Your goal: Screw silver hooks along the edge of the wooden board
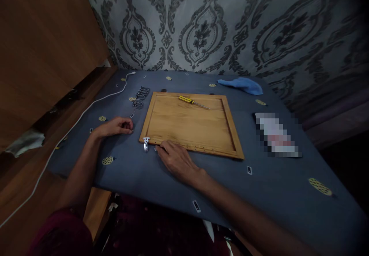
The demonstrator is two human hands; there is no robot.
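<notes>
Right hand (175, 160) palm-down, fingers bent at wooden panel's (184, 125) near edge, grip unclear; metal hook (145, 144) just left of fingertips. Left hand (117, 126), wrist bent inward, fingers loosely curled, hold unclear. Yellow-handled screwdriver (187, 100) beyond right fingers.

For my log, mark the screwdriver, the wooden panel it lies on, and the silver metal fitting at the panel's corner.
Screwdriver (193, 102): head view, where handle meets shaft.
Wooden panel (184, 124): head view, bare middle of its face.
Silver metal fitting (146, 140): head view, its flat plate.
</notes>
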